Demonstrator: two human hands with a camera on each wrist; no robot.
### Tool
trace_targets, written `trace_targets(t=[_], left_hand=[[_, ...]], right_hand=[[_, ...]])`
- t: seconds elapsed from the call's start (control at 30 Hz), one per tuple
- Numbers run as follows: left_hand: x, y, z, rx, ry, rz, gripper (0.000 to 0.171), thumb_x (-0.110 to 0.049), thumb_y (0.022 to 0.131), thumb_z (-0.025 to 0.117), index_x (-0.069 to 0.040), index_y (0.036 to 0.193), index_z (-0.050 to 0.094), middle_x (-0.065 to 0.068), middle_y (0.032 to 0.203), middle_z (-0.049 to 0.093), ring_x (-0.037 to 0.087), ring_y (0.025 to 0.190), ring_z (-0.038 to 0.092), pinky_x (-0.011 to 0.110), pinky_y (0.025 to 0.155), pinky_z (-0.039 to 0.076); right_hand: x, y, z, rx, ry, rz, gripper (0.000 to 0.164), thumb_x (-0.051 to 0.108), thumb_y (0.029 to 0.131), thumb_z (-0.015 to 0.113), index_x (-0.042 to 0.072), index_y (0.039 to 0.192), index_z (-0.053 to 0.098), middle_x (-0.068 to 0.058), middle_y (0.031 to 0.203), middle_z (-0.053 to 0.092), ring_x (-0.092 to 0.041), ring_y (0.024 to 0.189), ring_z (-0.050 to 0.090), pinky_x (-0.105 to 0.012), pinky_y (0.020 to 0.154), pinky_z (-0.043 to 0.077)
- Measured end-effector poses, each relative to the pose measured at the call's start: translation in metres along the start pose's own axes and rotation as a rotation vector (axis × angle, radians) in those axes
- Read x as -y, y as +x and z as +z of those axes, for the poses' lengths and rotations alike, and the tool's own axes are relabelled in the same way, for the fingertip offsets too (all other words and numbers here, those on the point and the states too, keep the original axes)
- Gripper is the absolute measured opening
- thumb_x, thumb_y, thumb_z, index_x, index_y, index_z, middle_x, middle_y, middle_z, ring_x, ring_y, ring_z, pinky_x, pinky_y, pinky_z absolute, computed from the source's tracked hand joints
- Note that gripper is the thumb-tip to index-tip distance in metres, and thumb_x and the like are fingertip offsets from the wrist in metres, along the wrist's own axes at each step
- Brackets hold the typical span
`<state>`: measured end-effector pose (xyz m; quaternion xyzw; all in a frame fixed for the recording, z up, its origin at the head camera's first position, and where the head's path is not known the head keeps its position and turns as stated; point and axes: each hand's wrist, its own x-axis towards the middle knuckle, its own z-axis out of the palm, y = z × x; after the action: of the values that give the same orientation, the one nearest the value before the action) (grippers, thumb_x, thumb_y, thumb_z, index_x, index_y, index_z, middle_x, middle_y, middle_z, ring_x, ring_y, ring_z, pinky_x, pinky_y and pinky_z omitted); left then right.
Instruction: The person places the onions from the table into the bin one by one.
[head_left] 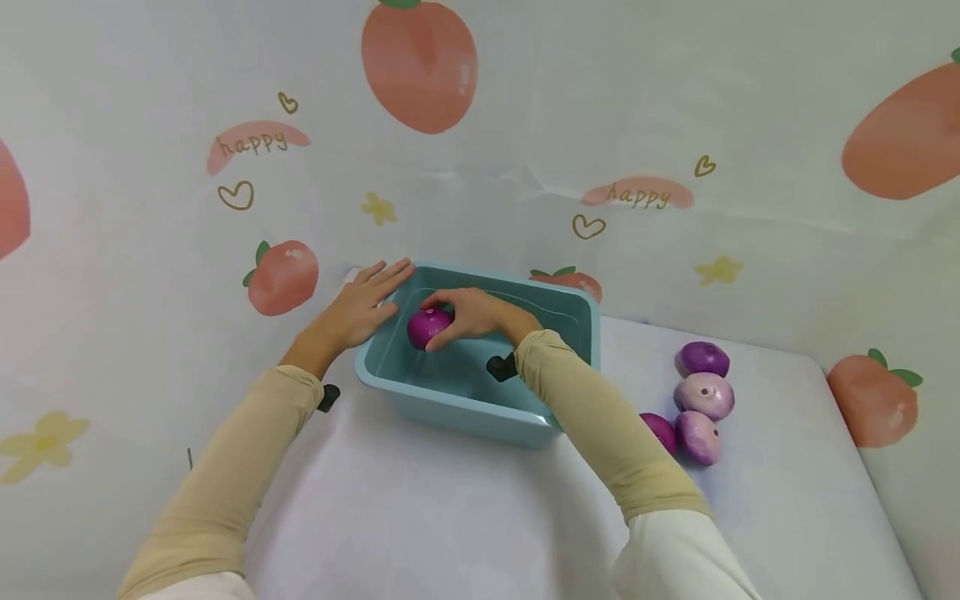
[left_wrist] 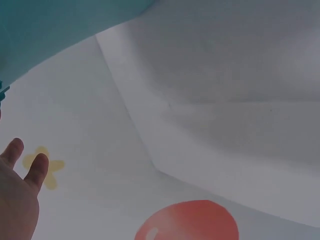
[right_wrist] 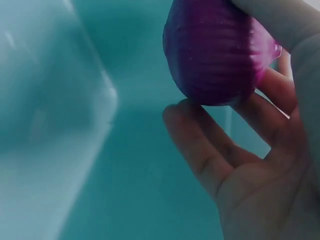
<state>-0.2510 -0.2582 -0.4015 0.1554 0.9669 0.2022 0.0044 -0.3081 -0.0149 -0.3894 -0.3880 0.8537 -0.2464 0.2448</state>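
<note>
A purple onion is in my right hand, held between thumb and fingers inside the blue-green plastic basin. The right wrist view shows the onion close up against the thumb and fingers, with the basin wall behind. My left hand lies at the basin's left rim with its fingers extended and holds nothing. In the left wrist view only part of that hand appears. Whether its palm touches the rim is hard to tell.
Right of the basin, several onions lie close together on the white table: a dark purple one, two paler ones and another purple one partly behind my right sleeve. A patterned backdrop stands behind the basin.
</note>
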Motion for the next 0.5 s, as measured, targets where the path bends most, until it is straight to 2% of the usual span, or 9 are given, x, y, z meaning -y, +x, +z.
trace_targets(t=[0.2, 0.4, 0.5], left_hand=[[0.0, 0.0, 0.004, -0.021, -0.035, 0.015, 0.064, -0.032, 0.101, 0.038, -0.028, 0.163, 0.024, 0.0, 0.173, 0.02, 0.041, 0.16, 0.01, 0.075, 0.121, 0.014], [0.003, -0.002, 0.008, -0.034, -0.064, -0.007, 0.063, -0.031, 0.101, 0.037, -0.031, 0.163, 0.024, -0.004, 0.173, 0.019, 0.039, 0.16, 0.009, 0.074, 0.122, 0.013], [0.004, 0.0, 0.008, -0.04, -0.075, -0.017, 0.064, -0.031, 0.1, 0.037, -0.033, 0.163, 0.024, -0.005, 0.173, 0.019, 0.038, 0.16, 0.009, 0.075, 0.121, 0.014]], right_hand=[[-0.008, 0.001, 0.013, 0.052, 0.004, 0.039, 0.08, 0.045, 0.082, 0.083, 0.018, 0.149, 0.049, -0.005, 0.15, 0.053, -0.023, 0.132, 0.052, -0.037, 0.107, 0.053], [-0.013, 0.002, 0.022, 0.034, 0.007, 0.063, 0.078, 0.044, 0.083, 0.082, 0.019, 0.15, 0.05, -0.005, 0.151, 0.053, -0.023, 0.132, 0.053, -0.038, 0.106, 0.053], [-0.016, 0.005, 0.024, 0.057, 0.016, 0.08, 0.079, 0.043, 0.083, 0.082, 0.019, 0.15, 0.049, -0.006, 0.152, 0.052, -0.025, 0.134, 0.051, -0.039, 0.108, 0.052]])
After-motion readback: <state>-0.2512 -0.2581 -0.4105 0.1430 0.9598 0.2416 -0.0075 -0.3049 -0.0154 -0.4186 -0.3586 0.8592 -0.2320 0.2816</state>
